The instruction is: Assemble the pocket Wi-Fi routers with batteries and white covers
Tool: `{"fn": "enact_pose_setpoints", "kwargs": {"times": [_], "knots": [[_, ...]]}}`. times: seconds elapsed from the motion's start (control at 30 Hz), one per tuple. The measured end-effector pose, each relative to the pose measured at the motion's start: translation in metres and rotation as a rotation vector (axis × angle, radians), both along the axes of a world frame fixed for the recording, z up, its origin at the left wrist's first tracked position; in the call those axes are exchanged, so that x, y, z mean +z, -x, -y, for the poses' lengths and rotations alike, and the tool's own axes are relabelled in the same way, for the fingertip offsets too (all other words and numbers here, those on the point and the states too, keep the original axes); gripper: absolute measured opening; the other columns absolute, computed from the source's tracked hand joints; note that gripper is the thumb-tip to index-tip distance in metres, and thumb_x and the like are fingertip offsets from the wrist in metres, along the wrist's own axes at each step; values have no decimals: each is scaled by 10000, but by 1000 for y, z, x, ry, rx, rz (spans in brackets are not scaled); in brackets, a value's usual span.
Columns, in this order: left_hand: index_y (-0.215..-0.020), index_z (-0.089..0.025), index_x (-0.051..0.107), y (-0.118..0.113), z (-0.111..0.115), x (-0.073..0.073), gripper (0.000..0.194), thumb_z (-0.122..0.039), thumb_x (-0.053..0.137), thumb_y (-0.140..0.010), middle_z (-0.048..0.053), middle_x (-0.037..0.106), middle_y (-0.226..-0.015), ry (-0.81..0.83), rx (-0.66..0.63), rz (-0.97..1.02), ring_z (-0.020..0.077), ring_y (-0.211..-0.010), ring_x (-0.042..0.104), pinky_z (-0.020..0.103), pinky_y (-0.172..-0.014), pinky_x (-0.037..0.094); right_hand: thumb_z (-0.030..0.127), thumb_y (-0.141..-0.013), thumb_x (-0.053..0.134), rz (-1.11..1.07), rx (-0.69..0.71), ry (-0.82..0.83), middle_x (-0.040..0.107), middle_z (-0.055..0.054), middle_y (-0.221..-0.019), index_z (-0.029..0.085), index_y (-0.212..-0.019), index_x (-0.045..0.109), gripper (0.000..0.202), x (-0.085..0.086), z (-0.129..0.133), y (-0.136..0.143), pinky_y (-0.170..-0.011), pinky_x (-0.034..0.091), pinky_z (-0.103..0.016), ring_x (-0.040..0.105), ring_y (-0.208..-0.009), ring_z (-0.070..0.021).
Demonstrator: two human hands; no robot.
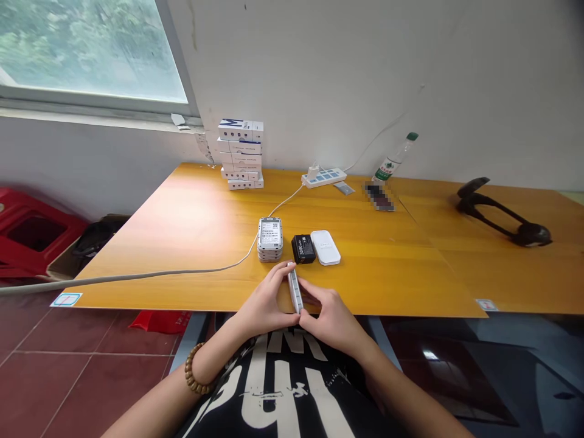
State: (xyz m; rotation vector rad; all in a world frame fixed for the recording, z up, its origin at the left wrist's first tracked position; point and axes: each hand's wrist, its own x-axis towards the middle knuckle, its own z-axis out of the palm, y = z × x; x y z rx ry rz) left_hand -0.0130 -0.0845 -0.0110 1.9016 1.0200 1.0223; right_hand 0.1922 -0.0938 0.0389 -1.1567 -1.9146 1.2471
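Observation:
Between my two hands, near the table's front edge, a slim white device [295, 288] is held up on edge, its narrow side facing me. My left hand [269, 301] grips it from the left, fingers at its far end and thumb at the near end. From the right, my right hand [326, 313] closes on the same device. Just beyond stands a stack of white devices [271, 237] with a label showing on the top one. Beside it lies a black battery block [303, 249] marked 3000, touching or close to a white rounded cover [325, 247].
White boxes [241, 155] are stacked at the back. A power strip [325, 177] lies near the wall, its cable [182, 274] crossing the table leftwards. Further right are a water bottle [395, 159], a blurred-out flat item [379, 197] and a black headband-like object [502, 216].

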Motion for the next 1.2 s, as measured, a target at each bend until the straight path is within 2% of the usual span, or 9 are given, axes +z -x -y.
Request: {"fn": "enact_pose_setpoints", "kwargs": {"times": [0.2,0.37,0.5,0.57,0.67,0.77,0.93,1.03,1.2], "knots": [[-1579,-281,383,0,1,3,942,-264,868,-771,161,421,-1634,1,-5,-28,382,-1521,458,592,-1233,454,80,-801,589,-67,-44,98,754,-93,-1355,187,-1558,557,765,3,7,5,-1099,598,-454,711,-1286,-310],[-1572,-286,390,1,0,2,915,-334,871,-797,155,418,-1624,16,-14,-10,381,-1528,442,597,-1237,454,90,-798,546,144,-163,-60,795,-111,-1208,195,-1566,540,775,-3,11,10,-946,640,-442,781,-1029,-301],[-1542,-275,390,3,-1,3,946,-307,897,-744,153,415,-1593,58,-46,64,385,-1525,431,613,-1238,452,97,-831,499,285,-263,-58,795,-104,-1065,180,-1561,513,735,-8,1,-5,-796,634,-401,749,-796,-250],[-1536,-281,372,6,-2,6,952,-291,892,-739,147,409,-1588,86,-70,66,382,-1522,430,623,-1253,428,102,-863,486,320,-258,-49,774,-89,-1047,186,-1563,484,705,-7,-2,-16,-789,625,-389,735,-803,-238],[-1547,-293,342,16,-3,14,967,-278,876,-740,140,394,-1600,100,-103,-15,385,-1521,421,631,-1276,385,158,-940,481,453,-181,-68,735,-104,-1079,203,-1396,617,478,-1,-2,-29,-844,614,-413,730,-931,-263],[-1564,-294,319,31,-4,19,999,-284,872,-732,147,400,-1595,102,-102,-124,406,-1514,413,642,-1273,369,265,-990,546,601,-63,-153,673,-146,-1270,216,-1294,675,335,6,-5,-37,-1027,561,-489,670,-1185,-321],[-1568,-290,313,47,-7,21,1026,-296,881,-714,159,424,-1573,87,-138,-201,425,-1505,413,654,-1262,364,362,-860,802,658,243,-269,402,-182,-1662,231,-1573,458,802,2,-27,-35,-1233,387,-588,371,-1543,-400],[-1567,-301,316,47,-7,21,1003,-284,865,-728,150,429,-1574,70,-164,-232,422,-1520,395,657,-1264,359,312,-818,841,700,319,-277,348,-210,-1689,220,-1518,500,784,0,-35,-32,-1217,383,-640,320,-1564,-437],[-1558,-312,361,44,-6,20,974,-275,862,-724,140,459,-1554,38,-161,-237,414,-1495,428,645,-1238,402,251,-715,909,745,331,-201,443,-192,-1581,222,-1263,603,628,13,-34,-38,-1082,520,-617,446,-1443,-457]]}}
